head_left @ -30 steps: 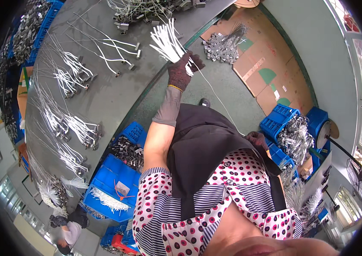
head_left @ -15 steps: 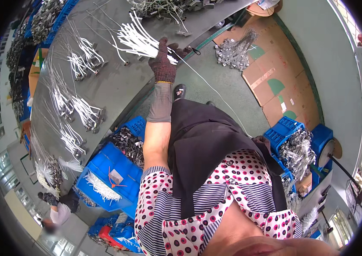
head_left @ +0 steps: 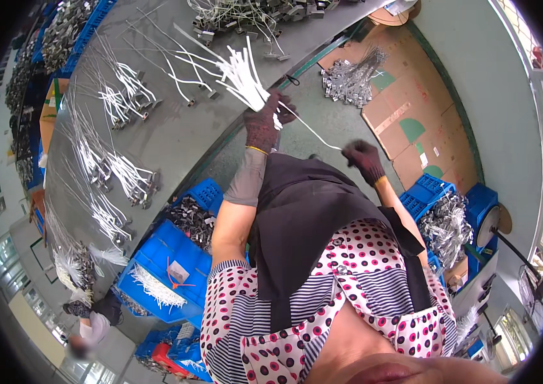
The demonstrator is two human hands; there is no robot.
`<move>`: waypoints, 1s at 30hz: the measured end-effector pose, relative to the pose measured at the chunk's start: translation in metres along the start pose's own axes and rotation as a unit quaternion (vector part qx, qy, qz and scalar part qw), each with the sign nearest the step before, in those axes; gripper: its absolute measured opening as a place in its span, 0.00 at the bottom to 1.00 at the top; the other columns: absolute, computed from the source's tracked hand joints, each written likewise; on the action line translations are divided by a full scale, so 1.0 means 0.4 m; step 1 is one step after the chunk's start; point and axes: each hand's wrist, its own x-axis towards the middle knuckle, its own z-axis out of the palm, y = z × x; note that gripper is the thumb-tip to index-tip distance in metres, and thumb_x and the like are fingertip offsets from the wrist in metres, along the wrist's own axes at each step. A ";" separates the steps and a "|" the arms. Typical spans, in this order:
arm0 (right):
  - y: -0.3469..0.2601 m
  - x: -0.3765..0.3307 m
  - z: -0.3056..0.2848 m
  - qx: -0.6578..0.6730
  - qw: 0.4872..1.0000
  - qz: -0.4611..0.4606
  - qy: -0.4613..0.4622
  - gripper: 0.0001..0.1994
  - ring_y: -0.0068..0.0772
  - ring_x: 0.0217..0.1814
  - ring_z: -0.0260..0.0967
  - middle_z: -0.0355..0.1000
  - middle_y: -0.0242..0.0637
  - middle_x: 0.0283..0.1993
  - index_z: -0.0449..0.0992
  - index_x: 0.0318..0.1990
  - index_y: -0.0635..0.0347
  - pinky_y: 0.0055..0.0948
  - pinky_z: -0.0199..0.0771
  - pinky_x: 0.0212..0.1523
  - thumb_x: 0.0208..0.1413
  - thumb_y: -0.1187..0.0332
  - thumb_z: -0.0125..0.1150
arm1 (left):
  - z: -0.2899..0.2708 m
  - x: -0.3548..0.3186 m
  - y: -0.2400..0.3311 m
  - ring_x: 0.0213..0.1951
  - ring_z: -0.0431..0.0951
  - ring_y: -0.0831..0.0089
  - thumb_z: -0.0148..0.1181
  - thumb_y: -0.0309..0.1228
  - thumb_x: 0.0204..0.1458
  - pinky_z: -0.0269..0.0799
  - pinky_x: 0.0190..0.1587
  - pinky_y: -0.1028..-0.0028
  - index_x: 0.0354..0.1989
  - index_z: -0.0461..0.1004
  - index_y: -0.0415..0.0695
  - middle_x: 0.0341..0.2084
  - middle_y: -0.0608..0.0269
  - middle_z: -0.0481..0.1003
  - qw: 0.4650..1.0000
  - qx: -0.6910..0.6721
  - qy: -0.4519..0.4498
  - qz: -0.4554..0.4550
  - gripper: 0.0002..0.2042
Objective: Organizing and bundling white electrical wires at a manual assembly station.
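Observation:
My left hand [head_left: 265, 123], in a dark knitted glove, is closed round a bundle of white tubes [head_left: 244, 80]. The tubes fan out upward over the edge of the grey table. A single thin white strand [head_left: 310, 129] runs from the bundle to my right hand [head_left: 363, 160], which is gloved too and closed on the strand's end, off the table to the right. Left of the bundle, a few wires with white sleeves and small metal ends [head_left: 182, 82] lie loose on the table.
Several bunches of sleeved wires [head_left: 129, 174] lie on the grey table [head_left: 175, 137]. Metal parts [head_left: 265, 16] are heaped at its far side. Blue crates [head_left: 179, 246] stand at lower left, another crate [head_left: 428, 195] at right. More wired parts [head_left: 351, 83] rest on cardboard [head_left: 406, 112]. A co-worker [head_left: 89, 329] is at lower left.
My left hand has drawn the tube bundle toward me and slightly right, off the loose wires. My right hand has risen from beside my body, the strand now short between both hands.

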 end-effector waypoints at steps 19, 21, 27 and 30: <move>-0.541 0.431 0.459 -0.366 0.841 -0.284 0.281 0.24 0.57 0.51 0.74 0.76 0.51 0.45 0.78 0.46 0.58 0.49 0.73 0.53 0.54 0.46 0.58 | -0.165 0.208 0.164 0.30 0.79 0.77 0.63 0.44 0.55 0.75 0.35 0.69 0.41 0.82 0.43 0.28 0.65 0.80 0.948 0.288 0.132 -0.015 0.16; -0.564 0.456 0.445 -0.456 0.842 -0.187 0.221 0.20 0.55 0.48 0.75 0.77 0.50 0.45 0.79 0.42 0.58 0.49 0.75 0.49 0.53 0.50 0.60 | -0.237 0.253 0.169 0.28 0.80 0.75 0.64 0.42 0.55 0.77 0.34 0.70 0.42 0.81 0.43 0.25 0.66 0.80 0.787 0.565 0.248 0.021 0.16; -0.487 0.481 0.380 -0.428 0.842 -0.279 0.171 0.16 0.56 0.45 0.75 0.77 0.47 0.42 0.80 0.41 0.53 0.49 0.75 0.45 0.50 0.54 0.63 | -0.213 0.237 0.218 0.20 0.77 0.72 0.68 0.40 0.53 0.75 0.24 0.67 0.36 0.80 0.37 0.22 0.61 0.79 0.953 0.152 0.264 -0.008 0.16; -0.460 0.464 0.376 -0.345 0.857 -0.331 0.191 0.16 0.55 0.45 0.75 0.77 0.48 0.42 0.80 0.40 0.52 0.49 0.74 0.46 0.49 0.54 0.63 | -0.212 0.233 0.136 0.26 0.77 0.72 0.66 0.37 0.55 0.75 0.26 0.67 0.41 0.76 0.37 0.27 0.57 0.78 0.990 -0.003 0.127 -0.063 0.15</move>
